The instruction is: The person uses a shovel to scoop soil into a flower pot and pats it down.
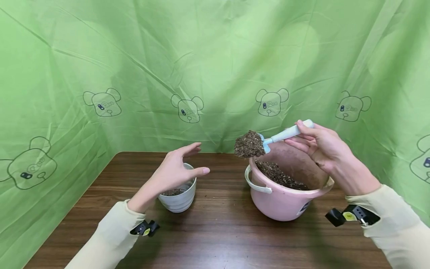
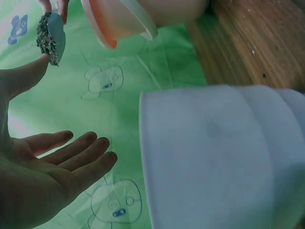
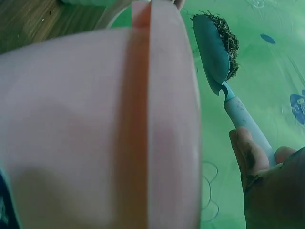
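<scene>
Holding the trowel (image 1: pixel 285 134) up above the pink bucket (image 1: pixel 282 207), the right hand (image 1: pixel 330 149) had its thumb and fingers closed round the pale handle. Its blade, heaped with soil (image 1: pixel 249 145), pointed left off that grip, long axis dipping a bit, pretty much over the bucket's left rim. The white pot (image 1: pixel 178 204) sat well left of the bucket, and the left hand (image 1: pixel 171 170) was way nearer it, thumb and fingers spread apart, holding nothing.

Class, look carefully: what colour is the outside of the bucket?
The bucket is pale pink on the outside, shown best in the head view.
</scene>
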{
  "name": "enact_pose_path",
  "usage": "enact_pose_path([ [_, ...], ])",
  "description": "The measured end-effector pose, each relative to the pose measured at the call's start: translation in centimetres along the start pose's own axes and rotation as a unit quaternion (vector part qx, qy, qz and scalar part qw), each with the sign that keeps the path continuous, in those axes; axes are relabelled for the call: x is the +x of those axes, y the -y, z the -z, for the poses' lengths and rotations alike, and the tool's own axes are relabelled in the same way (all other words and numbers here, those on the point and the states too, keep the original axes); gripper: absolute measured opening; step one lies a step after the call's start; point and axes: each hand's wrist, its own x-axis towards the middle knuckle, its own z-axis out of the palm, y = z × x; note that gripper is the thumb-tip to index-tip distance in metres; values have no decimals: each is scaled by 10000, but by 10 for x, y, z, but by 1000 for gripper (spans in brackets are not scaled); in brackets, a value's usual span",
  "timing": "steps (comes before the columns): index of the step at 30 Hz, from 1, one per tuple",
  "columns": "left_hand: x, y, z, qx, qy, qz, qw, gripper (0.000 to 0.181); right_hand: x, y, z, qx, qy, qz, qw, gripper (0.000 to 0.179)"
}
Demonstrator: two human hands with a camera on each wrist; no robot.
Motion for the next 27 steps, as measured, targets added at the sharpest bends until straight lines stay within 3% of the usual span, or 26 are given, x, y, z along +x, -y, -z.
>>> enact_pose_path([
  [8,-11,13,14,197,-56,69,9998,89,5,-12,-19,226,297,-19,9993,14],
  [16,-23,32,28,470,-144,29,9988,92,11,-24,-39,22,191,-68,9998,17],
  [27,-43,61,43,747,-146,277,9967,97,19,-43,-66,-182,185,-86,9996,23],
])
